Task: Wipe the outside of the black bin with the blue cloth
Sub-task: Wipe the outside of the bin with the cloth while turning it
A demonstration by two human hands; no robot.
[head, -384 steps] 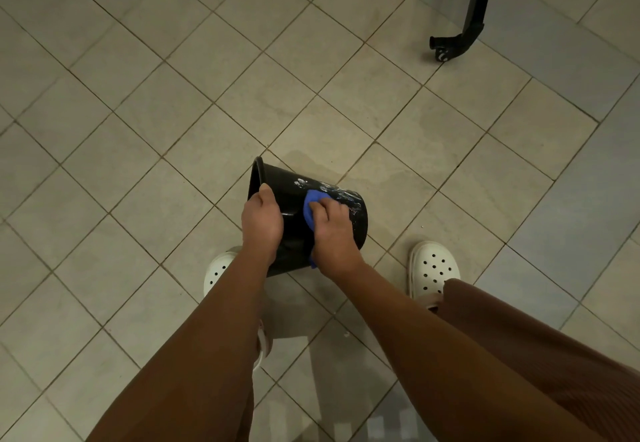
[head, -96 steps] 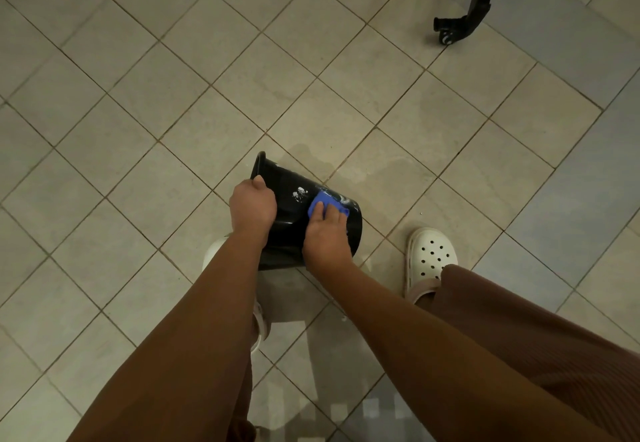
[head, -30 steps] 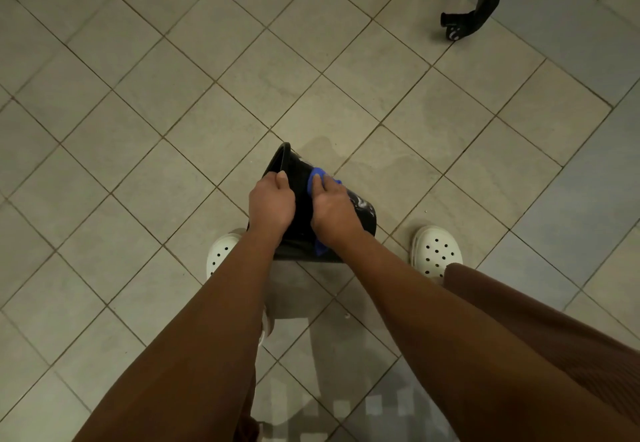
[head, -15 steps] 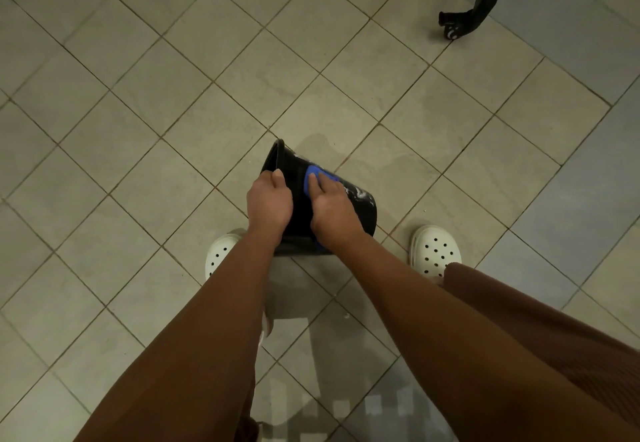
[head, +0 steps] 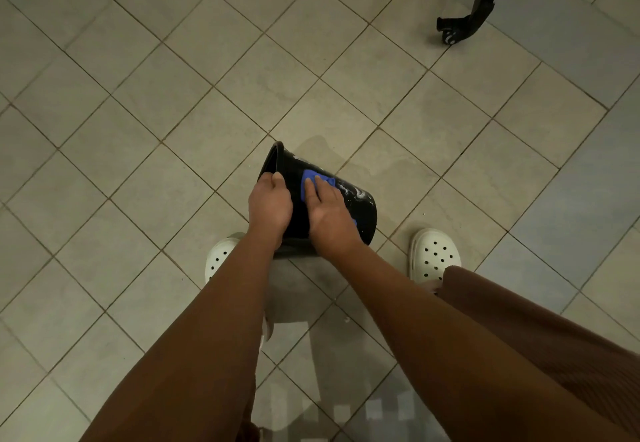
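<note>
Lying tipped on the floor (head: 138, 164), the bin (head: 360, 208) has the cloth (head: 309, 178) on its upper side, pressed flat by the right hand's (head: 329, 216) straight fingers. The left hand (head: 270, 204) curls its fingers over the rim. White clogs (head: 434, 254) stand on either side.

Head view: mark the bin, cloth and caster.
bin (head: 360, 208), head view, bare side wall near its base.
cloth (head: 311, 174), head view, uncovered top edge.
caster (head: 449, 36), head view, on its wheel.
</note>
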